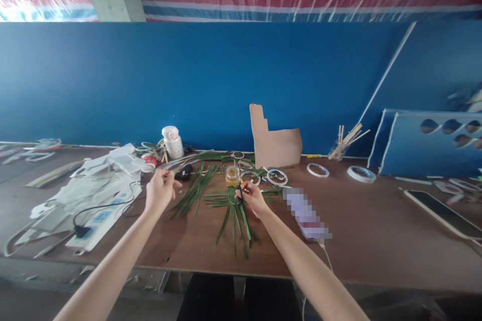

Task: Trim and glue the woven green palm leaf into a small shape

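Note:
My right hand [254,199] is shut on a small black-handled tool [239,193], just above a fan of long green palm-like leaf strips [234,215] lying on a wooden workbench [339,220]. My left hand [161,191] hangs over the bench to the left of the strips, thumb and fingertips pinched together. Nothing held there is clearly visible. A black lump [184,172] lies just beyond those fingers. A small glass jar of yellow liquid [232,176] stands among the leaves, beyond my right hand.
White sheets and a power strip [100,219] with black cable lie to the left. Beyond stand a white bottle [172,142], cardboard cutout [274,136], and sticks in a glass [344,143]. Tape rolls [361,174] and phones [440,213] lie right, before a blue wall [188,85].

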Available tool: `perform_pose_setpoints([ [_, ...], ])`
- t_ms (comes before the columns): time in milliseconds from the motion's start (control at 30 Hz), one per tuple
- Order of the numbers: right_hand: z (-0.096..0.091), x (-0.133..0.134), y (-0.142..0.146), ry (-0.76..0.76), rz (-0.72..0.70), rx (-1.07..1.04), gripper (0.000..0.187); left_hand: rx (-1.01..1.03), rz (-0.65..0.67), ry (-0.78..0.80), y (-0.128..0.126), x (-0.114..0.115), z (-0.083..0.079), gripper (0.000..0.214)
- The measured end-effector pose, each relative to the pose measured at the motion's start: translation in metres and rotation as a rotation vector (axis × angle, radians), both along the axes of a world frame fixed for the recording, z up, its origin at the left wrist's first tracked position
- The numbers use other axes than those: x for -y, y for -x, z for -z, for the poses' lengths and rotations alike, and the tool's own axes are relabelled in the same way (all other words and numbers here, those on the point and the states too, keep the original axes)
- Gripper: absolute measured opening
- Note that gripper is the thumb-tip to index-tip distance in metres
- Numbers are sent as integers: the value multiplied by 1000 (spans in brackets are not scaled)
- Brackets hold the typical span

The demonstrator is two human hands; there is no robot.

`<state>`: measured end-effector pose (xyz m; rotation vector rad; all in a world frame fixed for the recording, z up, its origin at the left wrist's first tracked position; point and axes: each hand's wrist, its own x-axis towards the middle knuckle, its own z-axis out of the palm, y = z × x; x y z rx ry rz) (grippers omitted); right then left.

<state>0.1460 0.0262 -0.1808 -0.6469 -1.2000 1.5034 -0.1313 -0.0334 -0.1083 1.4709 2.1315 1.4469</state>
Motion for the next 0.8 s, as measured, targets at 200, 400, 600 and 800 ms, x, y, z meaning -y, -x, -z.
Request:
perform_pose_setpoints([
  [200,-1,-8,-8,-28,97,30,34,-522,-35,398,-22,36,45,23],
  [400,-1,-13,-16,99,84,-97,32,-719,-27,639,-31,60,45,27],
  [600,1,-22,-17,188,32,-226,35,-798,42,708,-36,63,34,32],
  [800,5,-31,-25,179,76,-195,36,-870,-2,640,-57,56,22,38],
])
